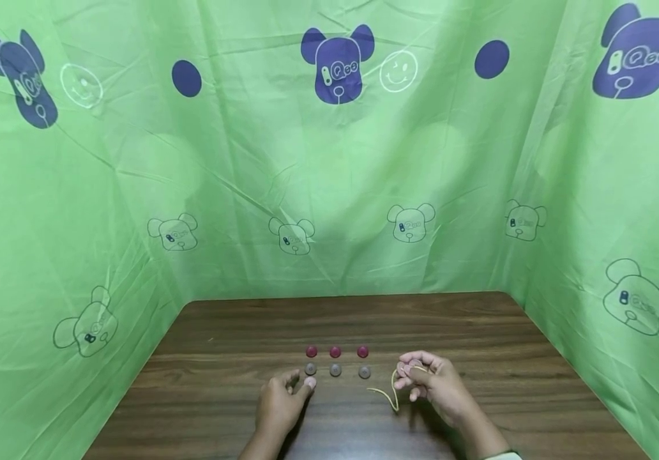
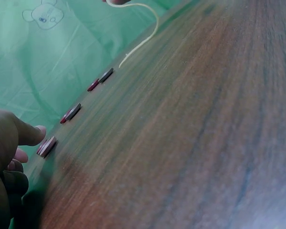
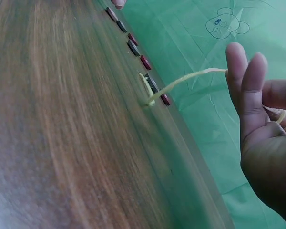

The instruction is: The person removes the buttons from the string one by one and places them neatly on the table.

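My left hand (image 1: 279,401) is low over the table at the near end of the left column of discs. Its thumb tip is right at a round pink button-like disc (image 1: 310,382), which lies on the wood with the other fingers bent behind it. To the right, my right hand (image 1: 435,386) is raised above the table and pinches a thin yellow cord (image 1: 394,391) along with pink discs (image 1: 403,368) at the fingertips. The cord's loose end hangs down onto the wood. Part of the cord is hidden by the fingers.
Three dark red discs (image 1: 335,352) lie in a row, with three grey discs (image 1: 335,370) in a row nearer me. They rest on a brown wood-grain table (image 1: 220,332). Green patterned cloth (image 1: 329,166) encloses the table at the back and sides.
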A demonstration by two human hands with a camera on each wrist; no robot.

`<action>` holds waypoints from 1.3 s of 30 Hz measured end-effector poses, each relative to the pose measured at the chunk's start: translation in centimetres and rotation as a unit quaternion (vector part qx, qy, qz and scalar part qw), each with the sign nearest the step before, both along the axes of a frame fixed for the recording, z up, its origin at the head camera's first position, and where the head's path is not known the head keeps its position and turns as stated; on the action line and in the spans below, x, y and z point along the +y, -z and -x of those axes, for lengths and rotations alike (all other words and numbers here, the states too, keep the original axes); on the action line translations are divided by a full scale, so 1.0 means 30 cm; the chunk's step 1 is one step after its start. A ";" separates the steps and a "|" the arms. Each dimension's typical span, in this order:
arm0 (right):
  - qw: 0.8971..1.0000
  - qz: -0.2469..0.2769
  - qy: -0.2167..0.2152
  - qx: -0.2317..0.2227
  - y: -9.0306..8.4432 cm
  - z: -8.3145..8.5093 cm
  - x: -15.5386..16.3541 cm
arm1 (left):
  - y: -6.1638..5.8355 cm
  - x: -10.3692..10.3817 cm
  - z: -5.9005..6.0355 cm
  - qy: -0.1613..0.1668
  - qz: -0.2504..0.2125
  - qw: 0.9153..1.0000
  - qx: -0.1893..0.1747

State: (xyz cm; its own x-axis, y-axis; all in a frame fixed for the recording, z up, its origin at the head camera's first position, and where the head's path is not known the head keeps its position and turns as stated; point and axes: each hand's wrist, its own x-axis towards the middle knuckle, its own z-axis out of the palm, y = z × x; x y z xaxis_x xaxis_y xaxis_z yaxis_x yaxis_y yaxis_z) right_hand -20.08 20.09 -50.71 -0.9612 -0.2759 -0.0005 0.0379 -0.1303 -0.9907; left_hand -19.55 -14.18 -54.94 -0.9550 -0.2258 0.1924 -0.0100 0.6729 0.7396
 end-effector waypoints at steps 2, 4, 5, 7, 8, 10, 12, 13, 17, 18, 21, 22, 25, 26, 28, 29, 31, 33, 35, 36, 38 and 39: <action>1.000 0.004 -0.006 0.001 -0.004 -0.003 0.001 | 0.000 0.000 -0.002 -0.002 -0.003 1.000 -0.001; 1.000 0.006 -0.016 0.005 -0.005 -0.004 0.004 | -0.002 0.000 -0.004 -0.001 -0.003 1.000 0.001; 1.000 0.008 -0.019 0.007 -0.005 -0.004 0.005 | -0.003 0.001 -0.004 -0.001 -0.004 1.000 0.001; 1.000 0.013 -0.022 0.009 -0.003 -0.002 0.006 | -0.006 0.001 -0.005 -0.001 -0.006 1.000 0.001; 1.000 0.015 -0.023 0.009 -0.002 -0.001 0.007 | -0.008 0.002 -0.005 -0.001 -0.007 1.000 0.002; 1.000 0.016 -0.020 0.010 0.000 0.002 0.005 | -0.011 0.002 -0.006 0.001 -0.009 1.000 0.001; 1.000 0.015 -0.015 0.009 0.000 0.004 0.004 | -0.011 0.002 -0.006 0.001 -0.009 1.000 0.002; 1.000 0.013 -0.014 0.010 0.001 0.005 0.003 | -0.011 0.002 -0.007 0.001 -0.010 1.000 0.001; 1.000 0.000 -0.012 0.016 0.001 0.002 0.003 | -0.012 0.002 -0.006 -0.001 -0.007 1.000 0.004; 1.000 -0.003 -0.012 0.020 0.002 0.002 0.004 | -0.011 0.002 -0.006 -0.003 -0.007 1.000 0.004; 0.999 -0.006 -0.018 0.028 0.002 0.000 0.003 | -0.009 0.004 -0.006 -0.008 -0.007 1.000 0.008; 0.999 -0.006 -0.019 0.031 0.002 0.000 0.003 | -0.008 0.005 -0.007 -0.009 -0.007 1.000 0.009; 0.999 -0.006 -0.017 0.033 0.002 0.000 0.001 | -0.005 0.008 -0.008 -0.012 -0.010 1.000 0.011; 0.999 -0.006 -0.016 0.033 0.002 0.000 0.001 | -0.005 0.009 -0.009 -0.013 -0.010 1.000 0.012; 0.999 -0.007 -0.010 0.030 0.001 0.000 -0.001 | -0.007 0.012 -0.012 -0.013 -0.012 1.000 0.013; 1.000 -0.009 -0.006 0.028 0.000 0.000 -0.002 | -0.007 0.013 -0.013 -0.012 -0.012 1.000 0.014; 1.000 -0.018 0.000 0.026 -0.002 -0.001 -0.004 | -0.010 0.015 -0.015 -0.013 -0.013 1.000 0.015; 0.999 -0.028 0.010 0.022 -0.005 -0.002 -0.006 | -0.011 0.018 -0.017 -0.013 -0.015 1.000 0.017; 0.999 -0.037 0.014 0.020 -0.006 -0.003 -0.006 | -0.012 0.020 -0.019 -0.013 -0.017 1.000 0.020; 0.999 -0.040 0.016 0.019 -0.006 -0.004 -0.006 | -0.012 0.021 -0.020 -0.013 -0.018 1.000 0.022; 0.999 -0.046 0.018 0.017 -0.007 -0.004 -0.005 | -0.012 0.023 -0.021 -0.013 -0.019 0.999 0.025; 0.998 -0.049 0.020 0.017 -0.006 -0.004 -0.005 | -0.013 0.025 -0.022 -0.014 -0.020 0.999 0.026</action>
